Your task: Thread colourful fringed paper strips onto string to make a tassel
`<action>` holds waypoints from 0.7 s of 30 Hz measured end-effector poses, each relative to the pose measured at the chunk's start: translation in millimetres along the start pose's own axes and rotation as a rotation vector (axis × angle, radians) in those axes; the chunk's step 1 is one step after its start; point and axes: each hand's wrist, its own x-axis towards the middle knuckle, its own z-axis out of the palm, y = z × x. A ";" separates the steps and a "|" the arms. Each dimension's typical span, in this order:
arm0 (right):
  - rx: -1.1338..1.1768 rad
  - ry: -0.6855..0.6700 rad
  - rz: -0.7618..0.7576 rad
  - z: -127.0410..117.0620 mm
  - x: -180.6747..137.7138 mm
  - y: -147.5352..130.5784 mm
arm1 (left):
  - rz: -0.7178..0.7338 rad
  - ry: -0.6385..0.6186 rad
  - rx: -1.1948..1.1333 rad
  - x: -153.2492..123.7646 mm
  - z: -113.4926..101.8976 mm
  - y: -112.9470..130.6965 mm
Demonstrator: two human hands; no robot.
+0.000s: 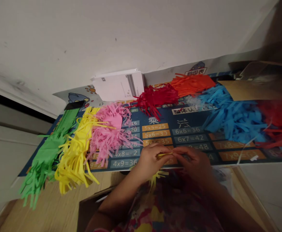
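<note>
My left hand (151, 159) and my right hand (195, 161) meet at the near edge of the table, both pinched on one thin yellow paper strip (165, 154) stretched between them. More yellow strip ends (156, 177) hang below my left hand. Nearest to the left lie a pink strip pile (110, 130) and a yellow strip pile (76, 151) on a blue multiplication-chart mat (179, 129).
Green strips (50, 151) lie at the mat's left end. Red (156, 98), orange (191, 83), blue (232, 116) and more red strips (279, 125) lie behind and right. A white paper stack (119, 85) leans on the wall beside a black phone (74, 105). A dark box (90, 211) sits below.
</note>
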 end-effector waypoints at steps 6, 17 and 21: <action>-0.124 0.137 -0.043 2.0 -4.9 5.0 | 0.001 0.054 0.077 -2.1 -3.9 -1.5; -0.153 0.133 -0.216 1.9 -4.3 -4.0 | 0.267 0.184 0.157 -4.5 8.3 -6.6; -0.206 0.135 -0.272 0.2 -1.9 0.0 | 0.297 0.186 0.182 4.4 10.2 -6.3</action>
